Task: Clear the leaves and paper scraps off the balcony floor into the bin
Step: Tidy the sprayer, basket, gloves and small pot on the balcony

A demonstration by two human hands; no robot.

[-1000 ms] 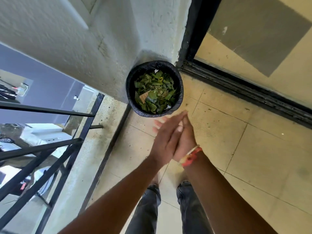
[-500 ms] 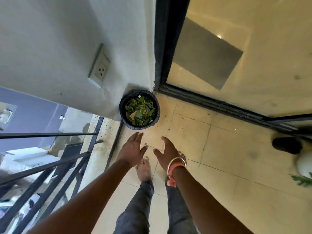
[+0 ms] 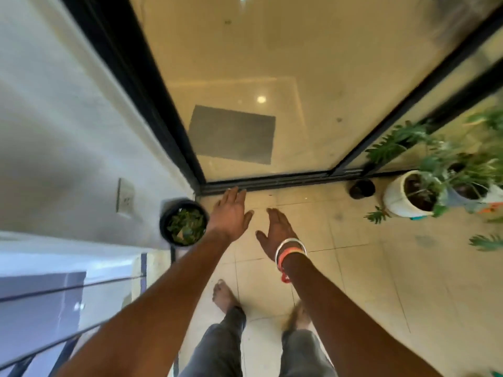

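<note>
A black round bin [image 3: 166,216] stands in the corner by the wall, filled with green leaves [image 3: 186,225] and a brown scrap. My left hand [image 3: 231,213] hovers just right of the bin, fingers straight, holding nothing. My right hand [image 3: 275,231], with bangles at the wrist, is held out beside it, palm turned inward, also empty. Both hands are high above the tiled balcony floor [image 3: 367,281]. The floor tiles near the bin show no leaves or scraps.
A black sliding-door track [image 3: 272,182] and glass door lie ahead. White pots with green plants [image 3: 408,194] and a small dark pot [image 3: 362,188] stand at the right. A railing [image 3: 54,346] runs along the left. My bare feet [image 3: 224,295] stand below the hands.
My hands, pressed together over the bin a second ago, have parted and spread. The view has risen and swung right, so the bin looks smaller and the plants have come into sight.
</note>
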